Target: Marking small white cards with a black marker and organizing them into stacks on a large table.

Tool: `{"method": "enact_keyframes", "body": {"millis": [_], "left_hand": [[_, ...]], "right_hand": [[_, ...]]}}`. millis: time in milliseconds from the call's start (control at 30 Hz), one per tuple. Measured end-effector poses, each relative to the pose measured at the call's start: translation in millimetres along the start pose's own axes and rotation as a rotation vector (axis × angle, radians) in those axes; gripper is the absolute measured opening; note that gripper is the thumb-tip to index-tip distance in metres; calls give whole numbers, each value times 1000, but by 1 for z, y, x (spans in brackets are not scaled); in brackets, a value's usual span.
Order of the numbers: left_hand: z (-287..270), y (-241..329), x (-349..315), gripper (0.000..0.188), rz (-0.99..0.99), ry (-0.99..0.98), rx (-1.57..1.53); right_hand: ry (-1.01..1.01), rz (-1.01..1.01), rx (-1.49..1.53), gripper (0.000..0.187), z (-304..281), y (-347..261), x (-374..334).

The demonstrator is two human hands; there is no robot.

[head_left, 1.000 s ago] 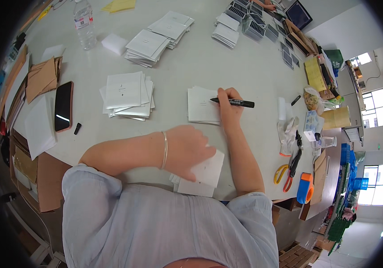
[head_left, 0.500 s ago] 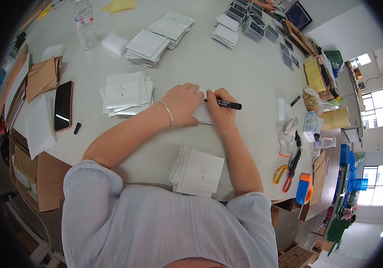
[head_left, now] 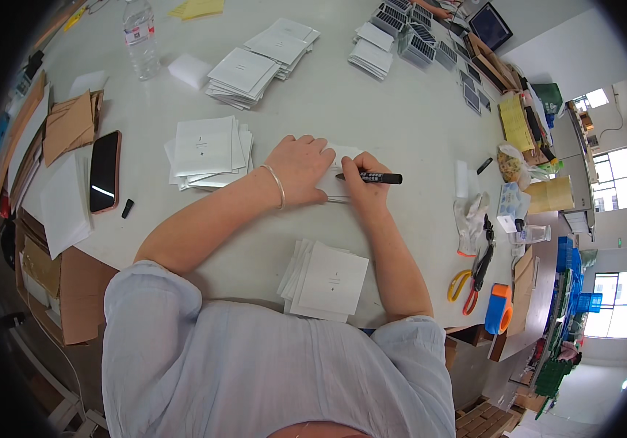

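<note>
My right hand (head_left: 369, 193) grips a black marker (head_left: 383, 178), its tip pointing left over a small stack of white square pieces (head_left: 342, 153). My left hand (head_left: 300, 169) lies across the left part of that stack with its fingers stretched out, hiding much of it. To the left sits another stack of white squares (head_left: 204, 146) with small dark marks. Close to my body is a fanned stack of white squares (head_left: 331, 281), also marked. Whether the marker's tip touches the top piece, I cannot tell.
Further stacks of white squares (head_left: 244, 73) stand farther off, near a water bottle (head_left: 143, 47). At left lie a phone (head_left: 104, 171) and a small black cap (head_left: 128, 209). On the right are gloves (head_left: 469, 225), a cutting tool (head_left: 483, 263) and an orange-and-blue tape holder (head_left: 499, 308).
My right hand and the marker have shifted slightly right and nearer to me, baring more of the top white piece. My left hand stays in place.
</note>
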State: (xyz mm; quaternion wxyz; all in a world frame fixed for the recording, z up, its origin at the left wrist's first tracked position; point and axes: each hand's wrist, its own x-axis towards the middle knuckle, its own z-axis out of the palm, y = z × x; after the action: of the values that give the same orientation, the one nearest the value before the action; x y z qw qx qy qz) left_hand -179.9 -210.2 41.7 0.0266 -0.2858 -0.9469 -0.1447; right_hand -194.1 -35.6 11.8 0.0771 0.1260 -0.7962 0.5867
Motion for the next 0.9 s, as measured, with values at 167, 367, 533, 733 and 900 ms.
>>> {"method": "enact_keyframes", "body": {"millis": [167, 367, 533, 733, 900], "left_hand": [[-12, 6, 1, 58, -70, -141, -62], [1, 0, 0, 49, 9, 21, 14], [-1, 0, -1, 46, 10, 18, 7], [-40, 26, -18, 46, 159, -111, -77], [-54, 53, -40, 47, 442, -407, -194]], "right_hand": [[44, -20, -59, 24, 2, 5, 0], [23, -21, -108, 25, 2, 5, 0], [120, 14, 161, 27, -6, 7, 2], [325, 216, 457, 28, -13, -4, 10], [125, 162, 209, 27, -5, 5, 11]]}}
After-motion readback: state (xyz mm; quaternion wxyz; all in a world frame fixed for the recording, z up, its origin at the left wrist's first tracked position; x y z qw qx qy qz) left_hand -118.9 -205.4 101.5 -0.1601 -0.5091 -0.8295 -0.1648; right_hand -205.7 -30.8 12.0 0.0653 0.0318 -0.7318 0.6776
